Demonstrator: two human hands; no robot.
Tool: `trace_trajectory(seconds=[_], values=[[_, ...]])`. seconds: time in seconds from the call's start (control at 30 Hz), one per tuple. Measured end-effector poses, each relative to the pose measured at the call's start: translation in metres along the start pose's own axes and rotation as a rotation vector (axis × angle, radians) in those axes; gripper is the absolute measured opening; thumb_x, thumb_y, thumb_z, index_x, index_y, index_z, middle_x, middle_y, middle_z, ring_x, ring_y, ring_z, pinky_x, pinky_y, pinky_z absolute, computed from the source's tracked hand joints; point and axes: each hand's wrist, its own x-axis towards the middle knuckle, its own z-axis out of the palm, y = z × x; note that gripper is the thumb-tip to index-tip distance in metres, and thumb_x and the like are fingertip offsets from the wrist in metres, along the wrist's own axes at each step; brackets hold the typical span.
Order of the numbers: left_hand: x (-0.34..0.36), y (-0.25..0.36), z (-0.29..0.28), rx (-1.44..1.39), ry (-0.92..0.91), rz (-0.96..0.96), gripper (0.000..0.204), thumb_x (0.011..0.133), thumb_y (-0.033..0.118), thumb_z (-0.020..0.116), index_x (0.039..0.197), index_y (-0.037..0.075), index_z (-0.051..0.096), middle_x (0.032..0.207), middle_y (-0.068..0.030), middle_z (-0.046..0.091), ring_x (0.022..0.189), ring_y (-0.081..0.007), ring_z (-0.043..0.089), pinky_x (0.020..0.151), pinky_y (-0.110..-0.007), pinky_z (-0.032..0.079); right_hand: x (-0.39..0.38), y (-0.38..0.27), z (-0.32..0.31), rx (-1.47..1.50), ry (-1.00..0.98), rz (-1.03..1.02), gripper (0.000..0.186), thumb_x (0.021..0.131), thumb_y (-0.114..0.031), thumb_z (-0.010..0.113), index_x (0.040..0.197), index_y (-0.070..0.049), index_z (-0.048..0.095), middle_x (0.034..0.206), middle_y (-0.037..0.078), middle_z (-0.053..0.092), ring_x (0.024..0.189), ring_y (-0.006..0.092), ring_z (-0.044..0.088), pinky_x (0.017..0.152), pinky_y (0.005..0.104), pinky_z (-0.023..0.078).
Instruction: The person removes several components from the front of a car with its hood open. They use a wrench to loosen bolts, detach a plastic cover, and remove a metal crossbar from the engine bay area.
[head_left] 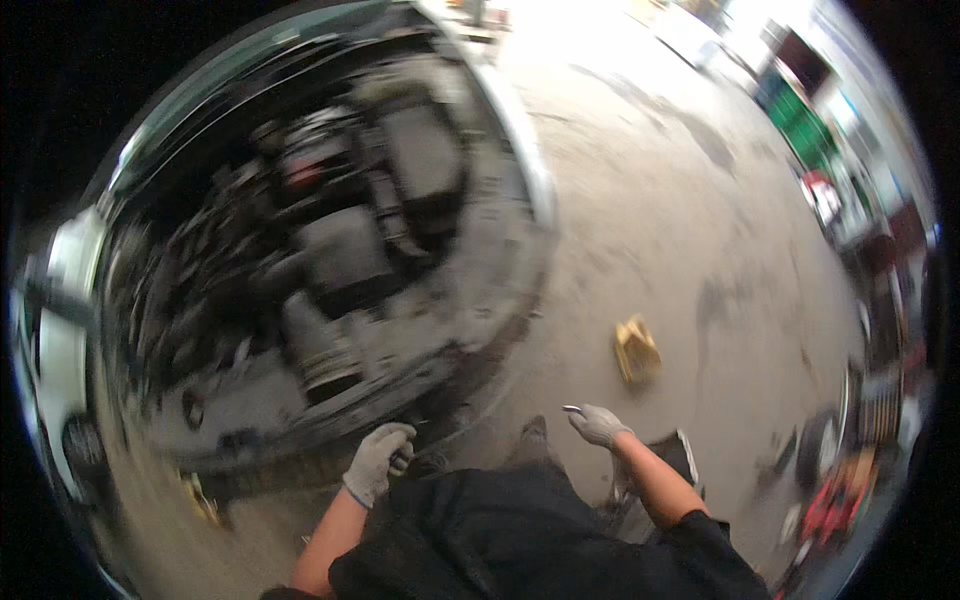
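nearest to me is my own dark clothing (520, 530), filling the bottom of the view, with both bare forearms coming up out of it. my left hand (378, 462), in a light grey glove, is curled closed at the near edge of the open engine bay (330, 270); something dark sits inside the fist, but the blur keeps me from telling what it is. my right hand (598, 424), gloved the same way, is out over the concrete floor (650, 200), well apart from the left, fingers loosely bent and pinching a small slim pale thing (572, 409) at the tips; i cannot tell what kind of thing it is. a little farther out on the floor, right of the car, lies a small yellow box (636, 350). to the far left the engine bay spreads out, dark and smeared by motion. along the far right sit blurred red (830, 510) and green (800, 115) shop gear.
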Motion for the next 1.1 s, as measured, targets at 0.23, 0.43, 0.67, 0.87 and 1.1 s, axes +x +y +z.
trace_trajectory(seconds=[0.23,0.43,0.67,0.87,1.1], values=[[0.076,-0.018,0.170,-0.065,-0.260,-0.225,0.027,0.092,0.005,0.056,0.118,0.003,0.059,0.098,-0.0118,0.064,0.079,-0.0217,0.060,0.065,-0.032,0.049,-0.031,0.134,-0.013,0.238,-0.050,0.477,0.071,0.095,-0.063,0.043,0.108,0.001,0.072,0.111,0.027,0.068,0.108,0.0403,0.065,0.093,0.0479,0.049],[0.104,-0.005,0.312,-0.097,-0.433,-0.302,0.024,0.092,0.007,0.059,0.116,0.003,0.057,0.102,-0.0100,0.060,0.088,-0.0229,0.058,0.075,-0.035,0.049,-0.021,0.195,0.013,0.635,0.115,0.359,0.032,0.089,-0.024,0.052,0.107,-0.002,0.068,0.092,0.020,0.072,0.086,0.0314,0.071,0.069,0.0434,0.053],[0.142,0.016,0.413,0.012,-0.569,-0.234,0.046,0.102,0.045,0.050,0.124,0.006,0.059,0.116,-0.0122,0.061,0.110,-0.0269,0.057,0.096,-0.042,0.047,-0.032,0.137,-0.112,1.689,0.078,0.151,0.023,0.098,-0.027,0.057,0.109,-0.009,0.066,0.083,0.004,0.067,0.061,0.0130,0.062,0.049,0.0258,0.045],[0.156,0.000,0.475,0.211,-0.659,-0.138,0.057,0.103,0.052,0.040,0.129,0.003,0.054,0.114,-0.0102,0.060,0.107,-0.0275,0.057,0.095,-0.042,0.046,-0.015,0.123,-0.138,2.258,-0.019,-0.082,0.029,0.103,-0.033,0.052,0.117,-0.011,0.064,0.099,0.006,0.067,0.082,0.0192,0.066,0.063,0.0321,0.054],[0.199,-0.013,0.459,1.328,-0.523,0.604,0.034,0.104,0.020,0.047,0.130,0.001,0.056,0.119,-0.0100,0.066,0.113,-0.0229,0.061,0.097,-0.032,0.045,0.029,0.156,-0.092,2.495,0.080,-0.211,0.024,0.102,-0.025,0.052,0.111,-0.005,0.063,0.098,0.007,0.066,0.079,0.0187,0.064,0.067,0.0328,0.054]])
